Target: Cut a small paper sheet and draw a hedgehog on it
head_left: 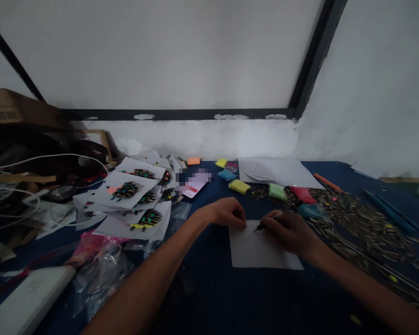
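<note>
A small white sheet of paper (pixel 247 253) lies on the dark blue tabletop in front of me. My left hand (pixel 228 212) is closed, its curled fingers pressing down the sheet's upper left part. In my right hand (pixel 289 232) a dark pen (pixel 260 226) is pinched between thumb and fingers, its tip at the paper. A faint curved line shows near the tip. Part of the sheet's right side is covered by my right hand.
Paper sheets with seed-covered figures (pixel 124 190) pile up at left, beside a phone (pixel 195 186). Sunflower seeds (pixel 363 223) spread at right. Clay packets (pixel 239 186) and white sheets (pixel 272 171) lie behind. A white box (pixel 31 298) and plastic bags (pixel 103 274) sit near left.
</note>
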`<act>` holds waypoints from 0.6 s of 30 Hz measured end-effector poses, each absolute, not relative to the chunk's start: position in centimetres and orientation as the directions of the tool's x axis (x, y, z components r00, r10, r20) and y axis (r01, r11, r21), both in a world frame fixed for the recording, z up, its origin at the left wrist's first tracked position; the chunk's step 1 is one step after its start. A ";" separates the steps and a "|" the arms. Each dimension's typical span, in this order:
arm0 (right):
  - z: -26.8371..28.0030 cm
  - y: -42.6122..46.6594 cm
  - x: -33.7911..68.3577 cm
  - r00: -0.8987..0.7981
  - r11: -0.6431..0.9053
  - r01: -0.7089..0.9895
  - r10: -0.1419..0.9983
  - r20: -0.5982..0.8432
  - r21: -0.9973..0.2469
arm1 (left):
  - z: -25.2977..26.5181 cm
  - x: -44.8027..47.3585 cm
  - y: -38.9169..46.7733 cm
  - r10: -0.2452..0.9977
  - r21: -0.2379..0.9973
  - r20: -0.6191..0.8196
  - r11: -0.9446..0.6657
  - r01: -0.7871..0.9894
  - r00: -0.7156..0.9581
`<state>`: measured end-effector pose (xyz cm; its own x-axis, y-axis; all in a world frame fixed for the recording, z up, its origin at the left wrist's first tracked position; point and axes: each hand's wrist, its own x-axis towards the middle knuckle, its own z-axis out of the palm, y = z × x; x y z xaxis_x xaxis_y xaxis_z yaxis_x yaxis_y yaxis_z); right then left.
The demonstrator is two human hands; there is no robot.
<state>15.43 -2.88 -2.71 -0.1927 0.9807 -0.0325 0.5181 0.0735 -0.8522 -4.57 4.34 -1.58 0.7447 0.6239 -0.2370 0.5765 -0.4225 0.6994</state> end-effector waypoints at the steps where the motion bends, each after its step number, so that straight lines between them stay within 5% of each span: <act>1: -2.8 -2.9 15.5 -0.182 0.063 0.507 0.983 -0.035 -0.860 | -1.5 -4.5 4.3 0.628 0.693 -0.239 -0.424 0.584 0.740; 18: -2.9 -2.9 15.5 -0.165 0.079 0.556 0.986 -0.017 -0.827 | -1.4 -4.4 4.1 0.649 0.627 -0.228 -0.472 0.620 0.726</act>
<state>15.52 -2.93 -2.87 -0.1654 0.9861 -0.0172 0.5560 0.0788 -0.8274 -4.36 4.14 -1.38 0.7258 0.6488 -0.2284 0.6195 -0.4723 0.6270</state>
